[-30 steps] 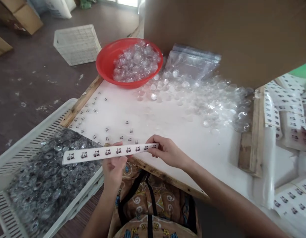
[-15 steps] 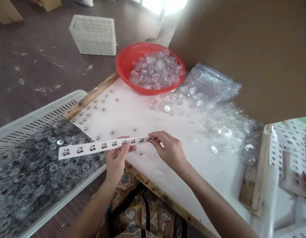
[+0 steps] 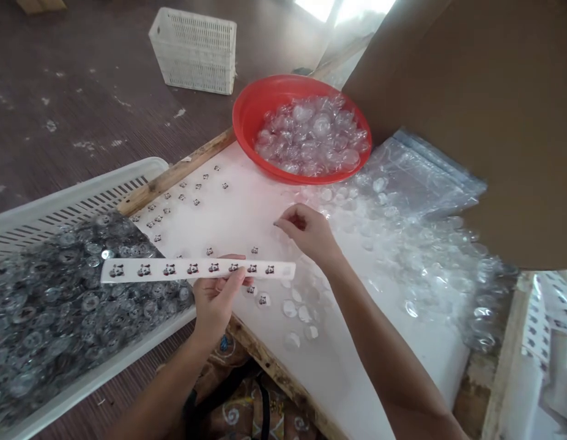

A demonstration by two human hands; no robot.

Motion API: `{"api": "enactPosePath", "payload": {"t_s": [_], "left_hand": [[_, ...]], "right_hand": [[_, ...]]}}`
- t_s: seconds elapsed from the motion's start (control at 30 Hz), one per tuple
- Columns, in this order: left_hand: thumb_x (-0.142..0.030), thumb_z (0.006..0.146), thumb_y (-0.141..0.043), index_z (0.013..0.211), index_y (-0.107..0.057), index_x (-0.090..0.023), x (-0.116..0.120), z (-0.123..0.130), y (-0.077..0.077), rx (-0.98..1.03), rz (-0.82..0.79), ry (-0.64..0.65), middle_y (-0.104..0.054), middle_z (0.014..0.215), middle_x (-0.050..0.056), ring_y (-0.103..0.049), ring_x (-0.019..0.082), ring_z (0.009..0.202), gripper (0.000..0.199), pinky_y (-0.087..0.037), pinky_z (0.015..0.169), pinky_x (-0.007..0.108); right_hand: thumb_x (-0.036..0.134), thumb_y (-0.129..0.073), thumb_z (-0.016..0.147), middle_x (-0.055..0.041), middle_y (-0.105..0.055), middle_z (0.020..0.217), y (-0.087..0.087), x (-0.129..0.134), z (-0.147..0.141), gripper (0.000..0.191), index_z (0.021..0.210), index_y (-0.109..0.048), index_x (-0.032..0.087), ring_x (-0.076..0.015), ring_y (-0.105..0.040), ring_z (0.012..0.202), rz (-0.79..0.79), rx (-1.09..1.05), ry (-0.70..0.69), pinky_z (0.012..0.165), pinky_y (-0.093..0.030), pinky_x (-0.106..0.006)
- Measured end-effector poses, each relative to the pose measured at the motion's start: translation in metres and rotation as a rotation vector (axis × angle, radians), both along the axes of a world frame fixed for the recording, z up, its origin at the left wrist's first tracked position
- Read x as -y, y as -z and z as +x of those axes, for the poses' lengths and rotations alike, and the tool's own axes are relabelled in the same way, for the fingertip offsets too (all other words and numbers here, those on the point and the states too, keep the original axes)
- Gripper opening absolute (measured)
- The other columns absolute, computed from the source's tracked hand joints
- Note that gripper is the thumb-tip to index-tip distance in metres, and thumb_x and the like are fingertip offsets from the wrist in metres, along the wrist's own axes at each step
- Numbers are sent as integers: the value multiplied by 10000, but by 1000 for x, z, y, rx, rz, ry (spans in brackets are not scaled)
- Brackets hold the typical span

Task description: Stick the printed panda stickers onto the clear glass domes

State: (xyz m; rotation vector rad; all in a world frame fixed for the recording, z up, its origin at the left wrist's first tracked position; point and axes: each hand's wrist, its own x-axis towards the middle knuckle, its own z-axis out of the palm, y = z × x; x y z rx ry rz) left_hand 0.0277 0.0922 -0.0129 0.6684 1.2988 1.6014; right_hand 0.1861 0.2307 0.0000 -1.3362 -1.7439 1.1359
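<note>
My left hand (image 3: 219,296) pinches a white strip of panda stickers (image 3: 157,270), thumb on top and fingers beneath. A row of small panda pictures runs along the strip, and its right end is bare. My right hand (image 3: 308,235) is raised to the right of the strip, with thumb and forefinger pinched on a tiny dark-marked panda sticker (image 3: 276,223), barely visible at the fingertips. Below the strip's right end, several clear round plastic pieces (image 3: 290,308) lie on the white board (image 3: 347,379). More clear pieces bearing pandas (image 3: 196,202) are spread over its left side.
A red basin (image 3: 246,131) of clear plastic domes stands at the board's back. At left, a white crate (image 3: 140,166) holds many finished-looking clear pieces. Clear pieces and a plastic bag (image 3: 425,177) lie right, beside a large cardboard box (image 3: 485,122). A white basket (image 3: 198,55) is on the floor.
My right hand has moved off the strip's right end, up and to the right. The panda at that end is gone from the strip, which is now more level. The view has shifted slightly.
</note>
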Motion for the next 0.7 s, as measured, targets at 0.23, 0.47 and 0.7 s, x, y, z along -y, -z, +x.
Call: {"api": "enactPosePath", "payload": {"t_s": [0.23,0.47,0.7], "left_hand": [[-232,855,-690,978,-738,-209,4,-2,2,-22,28,80,-680,732,4,-655,120,602,134,-545,607,225],[-212,865,-678,977,-739,-230,5,-1,6,0,32,91,-701,859,14,-654,114,617,129,-540,604,235],[-231,851,-699,983,-718,-204,4,-1,5,12,13,91,-692,728,-3,-648,117,600,136,-529,601,228]], "right_hand": [[232,-663,759,35,-611,658,22,-20,-13,82,707,-613,194,-104,-502,590,-46,190,-90,591,-393,-257],[161,-633,775,10,-634,733,19,-15,-24,63,733,-620,206,-134,-548,655,21,367,-135,653,-415,-275],[126,-642,777,-30,-661,871,22,-18,-33,150,900,-647,212,-168,-596,727,108,446,-85,715,-454,-306]]}}
